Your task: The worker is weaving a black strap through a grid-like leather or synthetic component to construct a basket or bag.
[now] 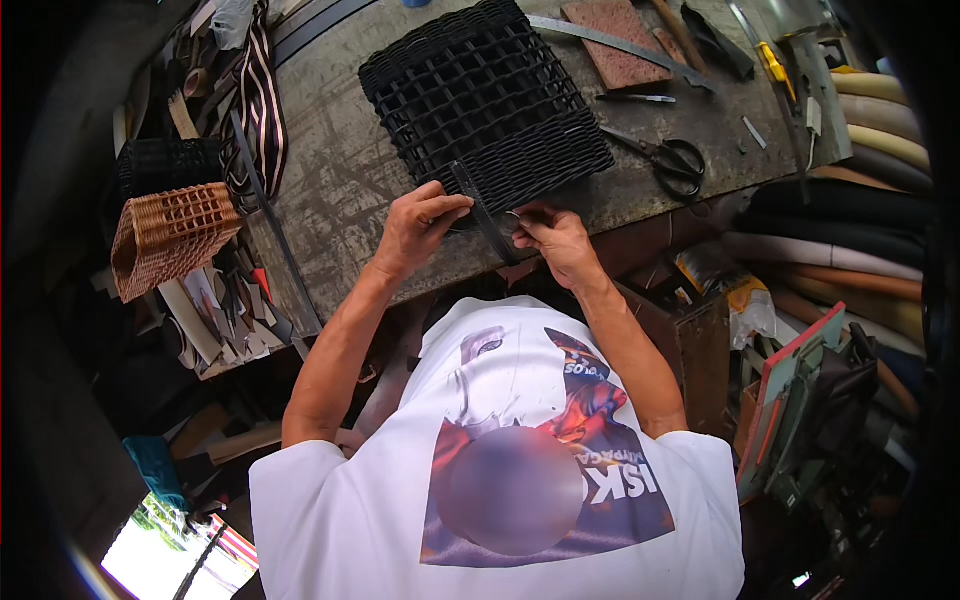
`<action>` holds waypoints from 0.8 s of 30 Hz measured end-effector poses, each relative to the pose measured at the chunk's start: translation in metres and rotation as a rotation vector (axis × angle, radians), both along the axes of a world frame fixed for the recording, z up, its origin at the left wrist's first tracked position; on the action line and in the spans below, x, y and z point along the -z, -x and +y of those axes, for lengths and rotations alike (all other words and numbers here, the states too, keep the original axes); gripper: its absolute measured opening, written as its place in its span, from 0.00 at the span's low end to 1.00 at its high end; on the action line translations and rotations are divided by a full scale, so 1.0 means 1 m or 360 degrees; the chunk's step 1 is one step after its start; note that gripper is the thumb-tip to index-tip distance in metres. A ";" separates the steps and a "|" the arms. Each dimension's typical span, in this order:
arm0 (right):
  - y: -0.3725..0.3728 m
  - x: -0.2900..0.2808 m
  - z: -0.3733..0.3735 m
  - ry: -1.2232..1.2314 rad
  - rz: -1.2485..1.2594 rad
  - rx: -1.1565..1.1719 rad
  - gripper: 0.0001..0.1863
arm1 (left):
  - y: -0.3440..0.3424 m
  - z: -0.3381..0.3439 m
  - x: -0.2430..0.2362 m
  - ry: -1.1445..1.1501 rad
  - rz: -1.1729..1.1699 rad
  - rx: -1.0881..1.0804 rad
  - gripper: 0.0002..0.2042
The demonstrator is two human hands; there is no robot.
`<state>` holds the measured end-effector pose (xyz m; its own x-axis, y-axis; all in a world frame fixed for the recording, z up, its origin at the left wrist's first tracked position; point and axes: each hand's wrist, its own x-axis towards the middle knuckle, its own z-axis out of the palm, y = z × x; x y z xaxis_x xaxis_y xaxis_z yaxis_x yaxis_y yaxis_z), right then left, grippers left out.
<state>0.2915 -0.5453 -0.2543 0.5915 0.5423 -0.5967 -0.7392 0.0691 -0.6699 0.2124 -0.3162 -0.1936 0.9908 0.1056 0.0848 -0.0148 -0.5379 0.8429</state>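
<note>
A black woven basket (480, 90) with an open lattice side lies on the worktable, just beyond my hands. From its near edge a narrow black strap (487, 216) runs down toward me over the table's front edge. My left hand (418, 225) is closed in a pinch, thumb and finger at the strap's left edge. On the strap's other side, my right hand (556, 240) is closed too, with its fingertips curled together near the strap. A small shiny bit shows at those fingertips, too small to name.
Black-handled scissors (672, 165), a pen (637, 98), a metal ruler (630, 52) and a reddish block (612, 40) lie right of the basket on the worktable (325, 150). A yellow-handled tool (776, 68) lies farther right. A brown woven basket (175, 235) stands left; material rolls (880, 115) fill the right.
</note>
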 end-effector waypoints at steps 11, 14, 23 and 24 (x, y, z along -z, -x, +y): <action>0.006 -0.007 0.012 0.0014 -0.0036 -0.0120 0.07 | -0.004 0.002 0.001 -0.0445 -0.0188 0.0303 0.11; 0.006 -0.020 0.000 0.0136 -0.0413 -0.0455 0.09 | -0.005 0.006 -0.003 -0.0588 -0.0214 0.0439 0.14; 0.012 -0.065 0.005 -0.0012 -0.0699 -0.0569 0.12 | -0.005 0.004 -0.013 -0.0811 -0.0246 0.0573 0.18; 0.012 -0.069 0.008 0.0101 -0.1000 -0.0619 0.12 | -0.004 0.002 -0.012 -0.0809 -0.0226 0.0600 0.18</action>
